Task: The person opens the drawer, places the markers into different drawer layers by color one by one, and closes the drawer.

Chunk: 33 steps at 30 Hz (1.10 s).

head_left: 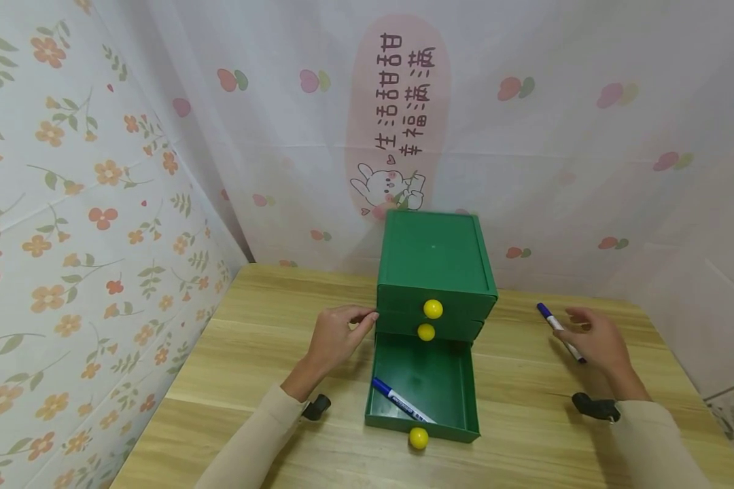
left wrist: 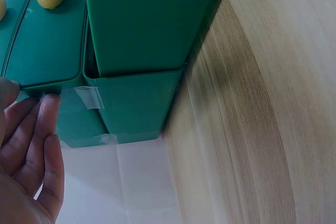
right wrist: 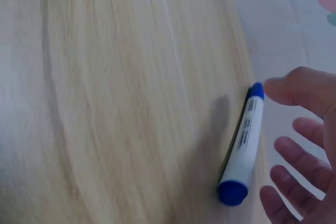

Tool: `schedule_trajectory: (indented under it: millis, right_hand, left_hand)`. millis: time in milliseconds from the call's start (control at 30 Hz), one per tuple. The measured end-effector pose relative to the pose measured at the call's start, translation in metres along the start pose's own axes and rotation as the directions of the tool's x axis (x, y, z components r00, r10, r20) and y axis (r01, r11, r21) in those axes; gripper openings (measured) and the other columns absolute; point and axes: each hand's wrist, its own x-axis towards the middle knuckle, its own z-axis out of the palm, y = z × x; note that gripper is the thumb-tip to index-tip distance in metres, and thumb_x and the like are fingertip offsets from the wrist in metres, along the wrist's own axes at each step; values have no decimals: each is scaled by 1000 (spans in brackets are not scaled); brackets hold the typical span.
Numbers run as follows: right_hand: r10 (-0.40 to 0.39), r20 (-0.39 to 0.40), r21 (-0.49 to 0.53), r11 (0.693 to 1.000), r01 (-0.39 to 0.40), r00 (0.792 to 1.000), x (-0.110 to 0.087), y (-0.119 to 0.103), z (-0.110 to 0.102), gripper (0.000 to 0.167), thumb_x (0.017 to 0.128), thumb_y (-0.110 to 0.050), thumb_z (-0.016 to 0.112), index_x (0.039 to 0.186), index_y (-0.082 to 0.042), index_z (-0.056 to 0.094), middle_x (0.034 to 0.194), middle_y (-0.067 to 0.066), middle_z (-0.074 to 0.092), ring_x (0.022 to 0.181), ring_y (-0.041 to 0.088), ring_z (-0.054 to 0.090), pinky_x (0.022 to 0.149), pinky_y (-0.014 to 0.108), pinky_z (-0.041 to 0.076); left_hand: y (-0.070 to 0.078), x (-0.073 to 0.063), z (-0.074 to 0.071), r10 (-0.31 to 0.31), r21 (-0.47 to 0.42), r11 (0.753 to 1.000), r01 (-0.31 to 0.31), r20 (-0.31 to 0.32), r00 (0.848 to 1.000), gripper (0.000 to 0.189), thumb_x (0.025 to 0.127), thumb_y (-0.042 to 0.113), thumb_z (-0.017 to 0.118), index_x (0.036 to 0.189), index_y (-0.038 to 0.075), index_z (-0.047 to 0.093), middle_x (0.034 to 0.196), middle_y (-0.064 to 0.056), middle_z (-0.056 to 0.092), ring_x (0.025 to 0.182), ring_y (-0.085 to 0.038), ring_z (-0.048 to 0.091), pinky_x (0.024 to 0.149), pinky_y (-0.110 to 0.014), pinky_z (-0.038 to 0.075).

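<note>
A small green drawer cabinet (head_left: 437,255) with yellow round knobs stands on the table. Its bottom drawer (head_left: 446,380) is pulled out, and a blue-capped white marker (head_left: 404,402) lies slanted inside. At the cabinet's left front edge, my left hand (head_left: 336,333) pinches the rim between thumb and fingers; the left wrist view shows the fingertips (left wrist: 50,100) against the side of a closed drawer. On the right, my right hand (head_left: 596,339) hovers over a second blue-capped marker (head_left: 552,318) on the table. Its fingers are spread and loosely bent, with a gap to the marker in the right wrist view.
The wooden table (head_left: 251,326) meets a patterned white curtain (head_left: 293,170) behind the cabinet, and a flowered cloth (head_left: 67,272) hangs on the left. Clear tape (left wrist: 89,97) sticks to the cabinet's side. Black wrist mounts (head_left: 595,406) sit at both cuffs.
</note>
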Motion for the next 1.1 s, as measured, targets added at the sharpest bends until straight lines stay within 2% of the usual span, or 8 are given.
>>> schedule_trajectory:
  millis: [133, 433, 700, 933, 1100]
  right_hand:
    - [1, 27, -11, 1000, -1, 1000, 0, 7, -1, 69, 101, -29, 83, 149, 12, 55, 132, 37, 67, 116, 55, 64, 76, 44, 54]
    - [-3, 36, -21, 1000, 3, 999, 0, 13, 4, 64, 99, -25, 85, 142, 16, 59, 116, 31, 74, 102, 48, 71, 66, 32, 53]
    - [0, -6, -25, 1000, 0, 1000, -1, 18, 13, 48, 100, -21, 83, 133, 10, 66, 112, 27, 74, 98, 46, 71, 69, 36, 49]
    - [21, -71, -32, 999, -24, 997, -1, 18, 19, 39, 99, -18, 82, 126, 7, 72, 103, 19, 75, 87, 26, 67, 66, 34, 45]
    - [35, -119, -28, 999, -39, 992, -3, 14, 24, 36, 98, -17, 82, 122, 8, 74, 99, 16, 76, 85, 23, 67, 66, 33, 44]
  left_hand:
    - [1, 1, -1, -1, -2, 1000, 1, 1, 1000, 15, 103, 14, 80, 108, 1, 86, 103, -8, 84, 89, -22, 82, 78, -35, 67]
    - [4, 2, -2, -12, 1, 1000, 12, 7, 1000, 15, 102, 14, 80, 107, 1, 86, 102, -9, 84, 89, -23, 82, 78, -36, 67]
    - [2, 1, 1, -14, -12, 1000, 14, 0, 1000, 14, 102, 12, 81, 107, 1, 86, 102, -9, 84, 89, -22, 82, 78, -35, 67]
    - [2, 0, 2, -15, -20, 1000, 15, -19, 1000, 14, 102, 12, 81, 107, 1, 86, 102, -9, 84, 87, -22, 82, 77, -36, 67]
    - [3, 0, 1, -52, -51, 997, 51, -22, 998, 17, 101, 15, 82, 110, 1, 86, 102, -9, 84, 85, -23, 81, 74, -41, 67]
